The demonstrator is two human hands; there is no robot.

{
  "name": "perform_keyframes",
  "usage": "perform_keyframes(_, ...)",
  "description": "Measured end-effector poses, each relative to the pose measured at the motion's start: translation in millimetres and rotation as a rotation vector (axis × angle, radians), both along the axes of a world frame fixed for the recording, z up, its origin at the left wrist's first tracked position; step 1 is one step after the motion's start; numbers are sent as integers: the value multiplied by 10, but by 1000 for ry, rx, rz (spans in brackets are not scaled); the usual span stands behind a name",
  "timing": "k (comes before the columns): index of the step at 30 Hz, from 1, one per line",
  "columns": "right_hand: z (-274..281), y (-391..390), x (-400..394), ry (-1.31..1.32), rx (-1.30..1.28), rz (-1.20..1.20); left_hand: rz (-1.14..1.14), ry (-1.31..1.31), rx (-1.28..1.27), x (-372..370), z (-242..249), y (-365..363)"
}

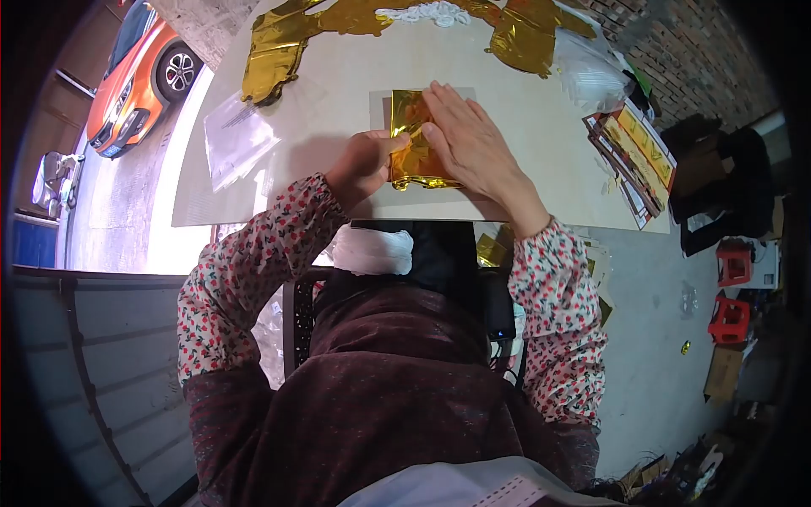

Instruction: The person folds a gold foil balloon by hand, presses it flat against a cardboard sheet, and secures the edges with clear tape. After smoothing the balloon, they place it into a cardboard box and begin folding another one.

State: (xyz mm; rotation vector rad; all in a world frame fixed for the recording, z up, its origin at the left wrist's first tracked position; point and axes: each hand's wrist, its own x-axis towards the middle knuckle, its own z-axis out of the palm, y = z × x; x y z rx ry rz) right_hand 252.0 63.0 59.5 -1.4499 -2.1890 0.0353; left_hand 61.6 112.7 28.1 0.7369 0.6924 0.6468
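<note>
A folded gold foil piece [409, 152] lies on a flat grey sheet [379, 106] near the front edge of the pale table. My left hand [363, 166] pinches the foil's left side between thumb and fingers. Across its right side rests my right hand [475, 148], palm down, with the fingers stretched forward and the thumb apart. The foil's lower edge is crinkled and shiny. Part of the foil is hidden under my right hand.
More gold foil [274, 55] and white strings [431, 13] lie at the table's back. Clear plastic bags [236, 139] are at the left; printed cards [632, 160] and plastic packaging [591, 72] at the right. A white bundle [372, 250] rests below the table edge.
</note>
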Motion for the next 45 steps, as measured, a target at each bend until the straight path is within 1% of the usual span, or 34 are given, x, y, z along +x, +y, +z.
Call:
perform_keyframes(2,-156,127,-19,-24,-69,-4,3,20,0,4,25,-11)
perform_keyframes(5,-313,153,-26,-116,-172,3,-12,27,-13,-26,-65,28)
perform_keyframes(8,-379,149,-9,-155,-135,2,-72,-12,16,-99,-237,83)
perform_keyframes(11,-390,148,-16,-168,-123,3,-52,-23,30,-75,-91,-4)
perform_keyframes(14,-427,158,-8,-189,-105,6,-96,70,81,-83,39,-15)
perform_keyframes(17,-448,152,11,-177,-95,19,-73,225,83,-31,345,-66)
perform_keyframes(20,-424,144,-7,-168,-102,15,-232,410,219,-202,512,7)
perform_keyframes(22,-386,138,-26,-217,-94,10,-355,746,756,-440,500,205)
perform_keyframes(24,-398,125,-24,-237,-88,4,-206,951,1154,-530,448,251)
perform_keyframes(27,-381,139,-28,-242,-82,12,-179,621,1606,-512,392,309)
perform_keyframes(28,-378,134,-28,-243,-84,14,-263,608,1598,-482,293,363)
perform_keyframes(31,-382,142,-10,-240,-81,19,-272,765,1845,-407,124,445)
perform_keyframes(32,-390,146,-9,-235,-80,23,-333,870,1803,-415,-2,503)
perform_keyframes(35,-354,130,-22,-231,-92,23,-344,994,1785,-416,77,334)
perform_keyframes(39,-323,109,30,-229,-126,-9,-321,982,1767,-447,86,273)
perform_keyframes(44,-267,-98,441,-306,-185,-111,-330,944,1775,-471,90,281)
perform_keyframes(45,-232,-97,495,-261,-165,-141,-329,952,1779,-471,97,285)
